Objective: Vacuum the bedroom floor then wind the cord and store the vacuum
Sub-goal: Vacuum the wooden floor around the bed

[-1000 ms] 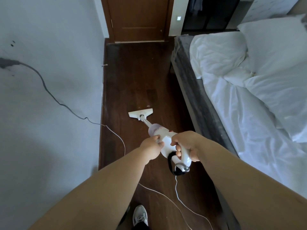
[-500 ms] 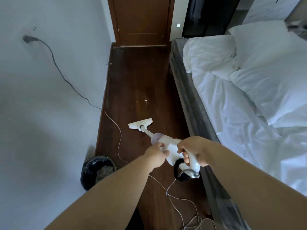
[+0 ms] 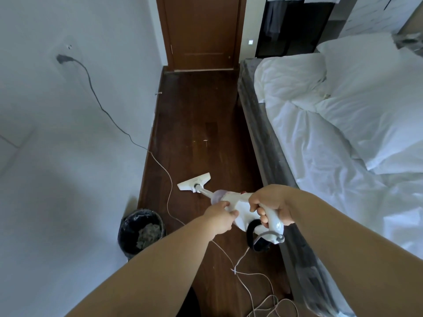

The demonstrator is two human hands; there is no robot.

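The white stick vacuum [image 3: 242,205] slants down in front of me over the dark wood floor [image 3: 201,115], in the strip between the wall and the bed. Its flat floor head [image 3: 194,182] lies on the boards ahead, near the wall side. My right hand [image 3: 273,205] is wrapped round the curved handle at the top end — fingers curled under it, thumb hidden from me. My left hand [image 3: 220,217] grips the body lower down, just behind the clear dust cup, fingertips pinched against the white casing.

The cord [image 3: 168,179] leaves the tail of the handle, drops into loose loops on the floor by my feet, then runs along the boards and up the white wall [image 3: 68,133] to a plug [image 3: 61,58] in an outlet.

Against the wall, just left of my left forearm, stands a black bin [image 3: 141,232] lined with a bag, grey fluff inside. To my right is the bed [image 3: 343,124] — grey frame edge, rumpled white duvet and pillows. At the far end of the floor is a closed brown door [image 3: 201,33].
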